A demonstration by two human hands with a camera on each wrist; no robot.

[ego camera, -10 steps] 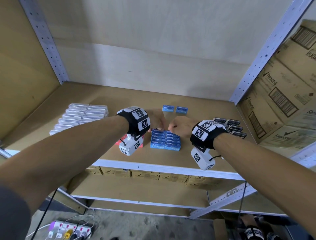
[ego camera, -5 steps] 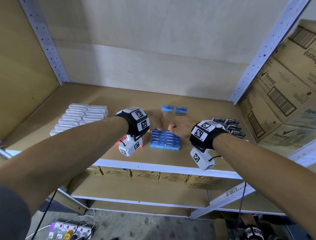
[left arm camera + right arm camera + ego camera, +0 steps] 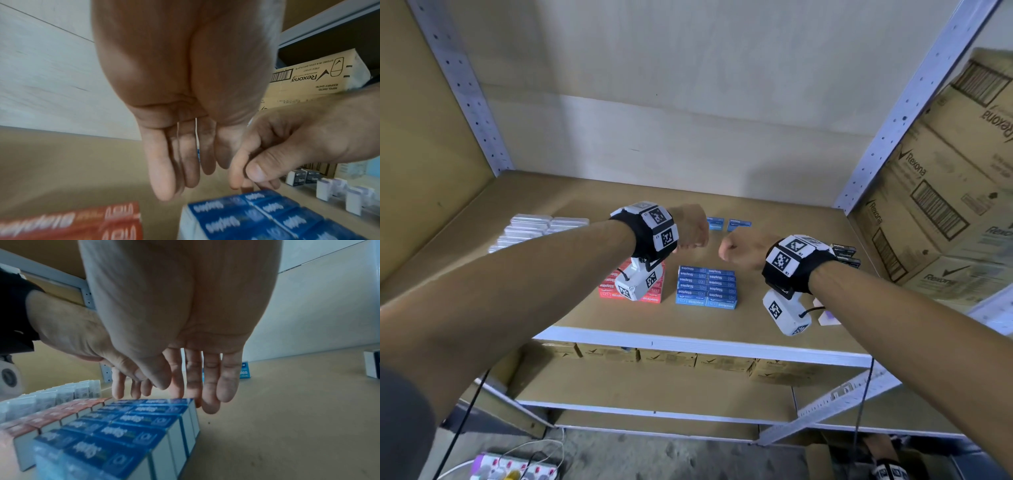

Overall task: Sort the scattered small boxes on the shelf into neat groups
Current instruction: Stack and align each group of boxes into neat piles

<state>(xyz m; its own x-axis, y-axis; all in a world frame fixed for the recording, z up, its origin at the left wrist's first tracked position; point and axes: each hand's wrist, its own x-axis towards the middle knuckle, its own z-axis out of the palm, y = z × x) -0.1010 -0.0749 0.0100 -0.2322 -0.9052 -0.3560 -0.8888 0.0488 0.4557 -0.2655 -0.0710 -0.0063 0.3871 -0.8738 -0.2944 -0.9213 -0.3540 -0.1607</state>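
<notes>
A tidy block of blue staple boxes (image 3: pixel 707 287) (image 3: pixel 267 219) (image 3: pixel 127 426) lies mid-shelf, with a red block (image 3: pixel 609 291) (image 3: pixel 82 220) to its left, partly hidden by my wrist camera. My left hand (image 3: pixel 691 229) (image 3: pixel 180 178) hovers just behind the blue block's far edge, fingers straight and empty. My right hand (image 3: pixel 736 250) (image 3: pixel 195 386) hangs beside it, fingers loose, holding nothing. Two loose blue boxes (image 3: pixel 727 224) (image 3: pixel 245 371) lie further back. Clear boxes (image 3: pixel 534 229) (image 3: pixel 51 395) are grouped at the left, black boxes (image 3: pixel 844 253) at the right.
Big Rexona cartons (image 3: pixel 945 205) stand right of the shelf's perforated upright (image 3: pixel 893 120). The shelf's white front edge (image 3: pixel 705 346) runs below my wrists, with a lower shelf of cartons (image 3: pixel 667 358) under it. A power strip (image 3: pixel 517 469) lies on the floor.
Both hands have lifted off the far edge of the blue block and drawn slightly apart. The boxes have not moved.
</notes>
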